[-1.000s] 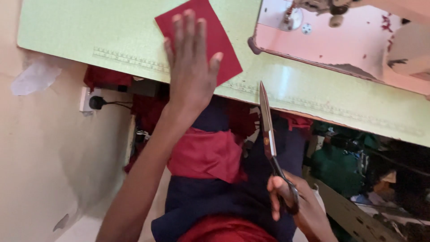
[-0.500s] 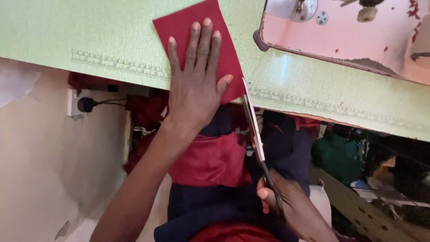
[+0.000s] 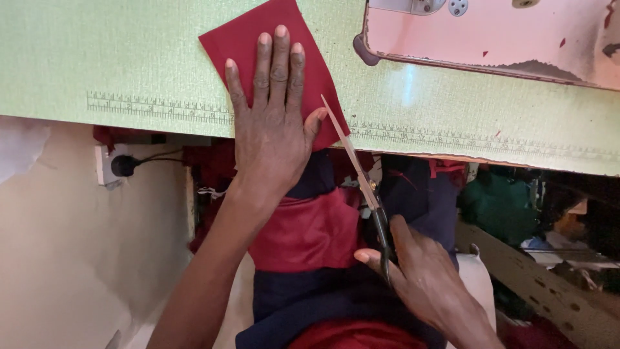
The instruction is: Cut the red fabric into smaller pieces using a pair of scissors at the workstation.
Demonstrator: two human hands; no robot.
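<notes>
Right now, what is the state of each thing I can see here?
red cloth: flat on the table, pinned by the left hand
left hand: open, pressing the cloth
scissors: blade tip at the cloth's right edge
right hand: closed on the scissors' handles
plug: in the wall socket

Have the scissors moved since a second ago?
Yes. The scissors in the right hand have swung left, tip now at the red cloth edge by the table's printed ruler.

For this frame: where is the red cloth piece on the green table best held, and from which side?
Hold the flat red cloth piece from above, palm pressed down. It lies flat, offering no raised edge. The left hand does so, beside the scissors in the right hand at its right edge.
</notes>
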